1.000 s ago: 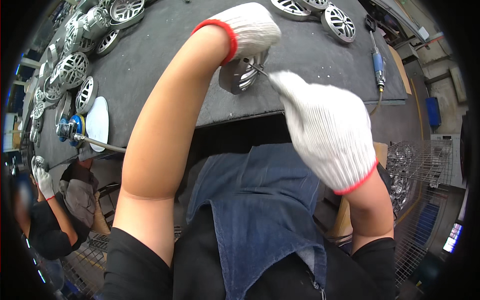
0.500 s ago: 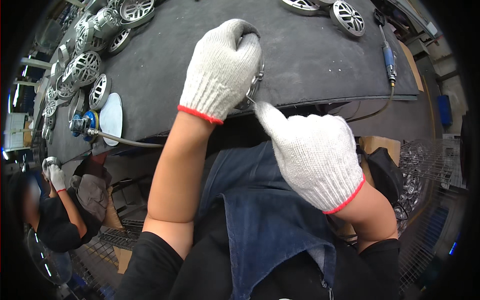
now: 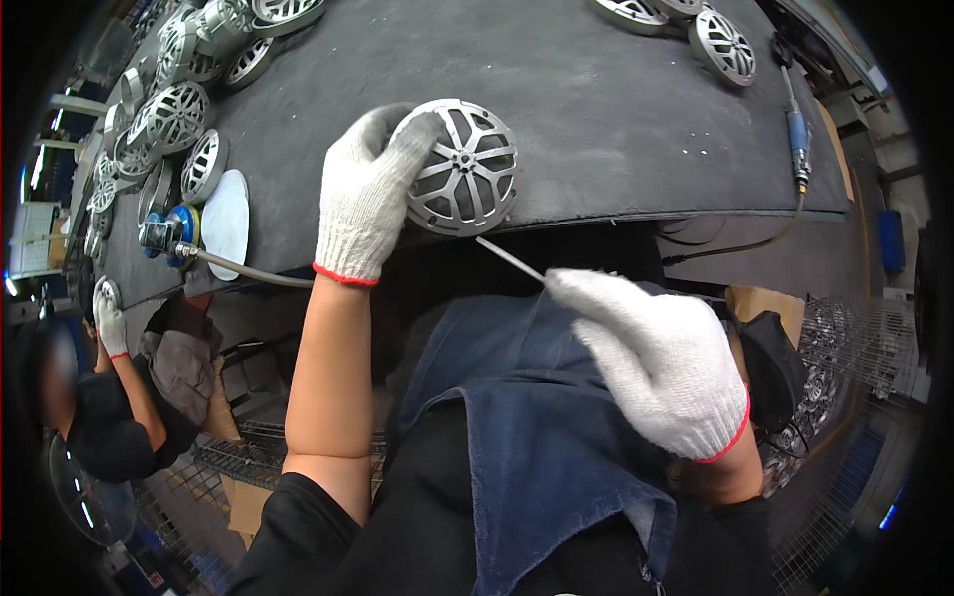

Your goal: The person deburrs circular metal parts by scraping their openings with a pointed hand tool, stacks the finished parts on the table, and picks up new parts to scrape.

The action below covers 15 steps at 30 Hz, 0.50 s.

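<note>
Pinched at its left edge by my left hand is a round silver metal wheel-shaped part, its spoked face turned up toward me. It is held tilted at the near edge of the dark table. In my right hand is a thin, straight metal rod, gripped between thumb and fingers. The rod's far tip is at the lower rim of the wheel part; whether it touches cannot be made out. The grip end of the rod is hidden inside the glove. Both hands wear white knit gloves with red cuffs.
Several similar wheel parts are heaped at the left of the table, more at the far right. A blue sander with a hose sits at left, a blue air tool at right. A co-worker works at left.
My left hand has shifted left and turned the wheel part so its spoked face shows. My right hand has drawn back down and right, showing more of the rod.
</note>
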{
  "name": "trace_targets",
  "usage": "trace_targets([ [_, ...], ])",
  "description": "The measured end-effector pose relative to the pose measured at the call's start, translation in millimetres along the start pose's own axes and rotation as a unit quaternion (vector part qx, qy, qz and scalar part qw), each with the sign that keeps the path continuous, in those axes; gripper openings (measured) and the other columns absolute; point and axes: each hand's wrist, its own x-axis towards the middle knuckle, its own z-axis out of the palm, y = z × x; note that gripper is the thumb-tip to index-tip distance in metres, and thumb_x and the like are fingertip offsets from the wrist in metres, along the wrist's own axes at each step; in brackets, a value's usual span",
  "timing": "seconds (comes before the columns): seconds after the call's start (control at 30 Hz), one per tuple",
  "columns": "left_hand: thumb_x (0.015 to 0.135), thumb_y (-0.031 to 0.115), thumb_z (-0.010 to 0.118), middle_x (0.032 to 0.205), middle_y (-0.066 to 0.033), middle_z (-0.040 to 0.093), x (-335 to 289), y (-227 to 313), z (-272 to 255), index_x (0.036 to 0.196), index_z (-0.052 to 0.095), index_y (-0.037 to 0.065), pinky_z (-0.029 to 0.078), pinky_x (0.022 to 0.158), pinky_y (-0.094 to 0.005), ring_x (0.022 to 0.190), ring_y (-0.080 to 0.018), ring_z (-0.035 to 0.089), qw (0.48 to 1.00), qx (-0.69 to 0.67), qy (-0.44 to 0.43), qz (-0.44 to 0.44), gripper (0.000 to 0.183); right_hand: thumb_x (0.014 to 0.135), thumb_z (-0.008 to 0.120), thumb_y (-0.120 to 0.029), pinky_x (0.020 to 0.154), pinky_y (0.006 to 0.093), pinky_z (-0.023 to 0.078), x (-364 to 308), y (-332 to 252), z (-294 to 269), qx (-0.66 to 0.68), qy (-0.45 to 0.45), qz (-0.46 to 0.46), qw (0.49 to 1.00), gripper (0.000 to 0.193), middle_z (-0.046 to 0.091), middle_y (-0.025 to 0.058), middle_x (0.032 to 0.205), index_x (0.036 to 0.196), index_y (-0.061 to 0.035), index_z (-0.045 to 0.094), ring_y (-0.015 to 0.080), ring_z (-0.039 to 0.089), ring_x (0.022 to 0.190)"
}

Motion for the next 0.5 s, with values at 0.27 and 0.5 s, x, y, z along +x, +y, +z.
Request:
trace_targets([
  [0.27,0.103,0.024,0.080,0.121,-0.0130,0.076,-4.4,-13.1,-20.6,0.140,0.067,-0.008,0.061,0.091,-0.0315,0.103,-0.0162,0.073,0.993,-0.061,-0.043,-0.087,0.051,0.108,0.060,0.003,0.078,0.0293,0.056,-2.2,25.5,26.3,0.152,0.043,0.116,0.981,0.047,0.080,0.0147,0.122,0.154,0.0041,0.067,0.0126,0.064,0.078],
  [0.5,0.104,0.018,0.076,0.128,-0.0169,0.077,5.8,-4.0,-5.7,0.161,0.057,-0.006,0.061,0.093,-0.0309,0.109,-0.0195,0.075,0.986,-0.140,-0.020,-0.090,0.065,0.106,0.066,0.005,0.111,0.0381,0.060,11.3,32.6,33.1,0.142,0.040,0.112,0.983,0.041,0.079,0.0244,0.138,0.146,0.0041,0.070,0.0360,0.080,0.124],
])
